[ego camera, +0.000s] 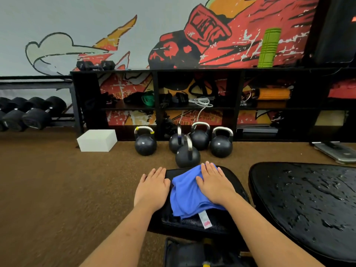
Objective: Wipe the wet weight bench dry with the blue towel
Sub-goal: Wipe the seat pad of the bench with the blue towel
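1. On the small black padded seat of the weight bench (173, 222) lies the crumpled blue cloth towel (185, 195), its white label (205, 219) nearest the person.
2. Right hand (213, 184) presses flat on the towel, fingers straight.
3. Left hand (153, 186) rests flat on the seat's left edge, just beside the towel, holding nothing.
4. Large black back pad (304, 201), to the right, is beaded with water.

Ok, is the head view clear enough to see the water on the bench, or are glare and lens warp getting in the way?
Head view: centre sharp, left hand, right hand and blue towel crisp; water on the right bench pad shows as bright glints, no washed-out glare. Head view: wide-angle warp bows the shelf line; floor looks smeared.
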### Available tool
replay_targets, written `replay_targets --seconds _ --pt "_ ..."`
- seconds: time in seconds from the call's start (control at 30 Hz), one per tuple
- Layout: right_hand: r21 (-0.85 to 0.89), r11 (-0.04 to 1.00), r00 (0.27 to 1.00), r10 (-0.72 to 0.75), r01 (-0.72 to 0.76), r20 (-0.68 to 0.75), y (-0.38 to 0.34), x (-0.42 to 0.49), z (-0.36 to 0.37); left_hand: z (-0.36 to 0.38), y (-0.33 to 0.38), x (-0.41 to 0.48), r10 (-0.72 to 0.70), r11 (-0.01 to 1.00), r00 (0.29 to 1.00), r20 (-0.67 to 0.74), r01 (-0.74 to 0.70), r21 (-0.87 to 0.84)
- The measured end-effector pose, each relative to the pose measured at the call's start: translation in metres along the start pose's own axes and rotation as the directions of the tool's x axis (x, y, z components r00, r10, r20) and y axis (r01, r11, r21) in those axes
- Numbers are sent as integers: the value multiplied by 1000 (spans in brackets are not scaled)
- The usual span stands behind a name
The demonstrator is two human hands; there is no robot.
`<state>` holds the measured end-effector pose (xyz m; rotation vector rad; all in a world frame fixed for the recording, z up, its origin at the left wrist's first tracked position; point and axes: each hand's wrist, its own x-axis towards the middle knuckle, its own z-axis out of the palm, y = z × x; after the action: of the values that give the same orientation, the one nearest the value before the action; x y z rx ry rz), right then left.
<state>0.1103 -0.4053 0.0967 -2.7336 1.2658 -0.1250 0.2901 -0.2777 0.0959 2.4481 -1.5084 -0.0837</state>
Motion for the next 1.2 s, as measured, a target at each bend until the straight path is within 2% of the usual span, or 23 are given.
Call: replay_targets --seconds 0.1,0.23,0.37,0.47,0.6,0.8,1.07,1.2 --pt "6 1000 1000 -4 4 -14 -2 2 0 -2 1 -1 4 1000 1000 4 -4 0" --pt "5 1000 999 17 -17 -34 -8 -41 -1 -6 4 -2 1 1000 1000 -1 -1 1" --pt "-61 998 964 -36 21 -263 -16 -97 2 -7 5 -2 -11 1000 1000 -1 11 0" --pt "-60 998 969 -22 8 -248 -15 -95 -3 -6 5 0 -10 1000 1000 3 10 4" --pt "23 1000 1000 19 -18 -19 -2 -49 -1 -2 3 1 -10 1000 1000 7 10 11" --pt "5 998 998 55 -55 3 2 -7 -5 -3 3 0 -1 1000 1000 16 1 25" --pt "-42 996 997 77 -77 -16 -5 -63 -5 -9 5 -3 -5 1000 1000 -4 5 15" --pt "-11 996 996 86 -86 4 1 -39 -9 -7 5 -2 -8 1000 1000 6 8 27"
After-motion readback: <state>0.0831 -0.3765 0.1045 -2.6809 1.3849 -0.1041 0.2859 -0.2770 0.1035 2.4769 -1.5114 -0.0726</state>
